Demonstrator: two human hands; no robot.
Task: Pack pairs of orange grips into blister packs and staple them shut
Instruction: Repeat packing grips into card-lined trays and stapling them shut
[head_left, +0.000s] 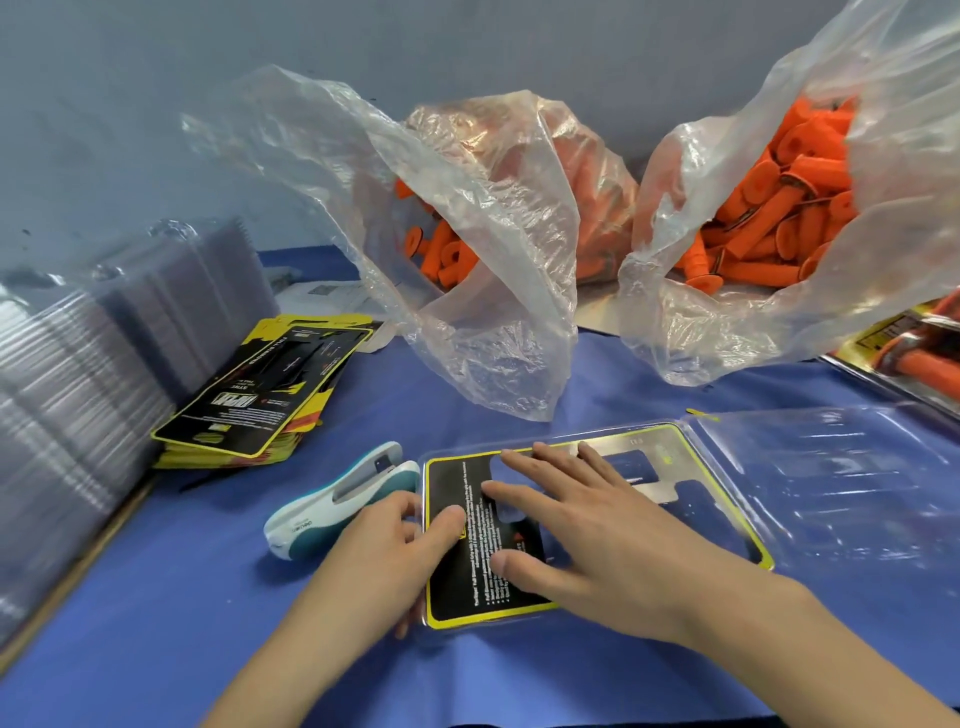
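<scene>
An open clear blister pack (831, 483) lies on the blue cloth in front of me, its lid half folded out to the right. A black and yellow printed card (467, 587) sits in its left half. My right hand (587, 530) presses flat on the card with fingers spread. My left hand (384, 551) holds the pack's left edge, thumb on top of the card and fingers under the rim. Orange grips fill two clear plastic bags, one at the back centre (447, 254) and one at the back right (769, 218). A white and teal stapler (337, 499) lies just left of the pack.
A stack of printed cards (260, 400) lies to the left, with tall stacks of empty clear blister packs (78, 364) beyond it at the table's left edge. Packed blister packs (914, 348) lie at the far right. A blue-grey wall stands behind.
</scene>
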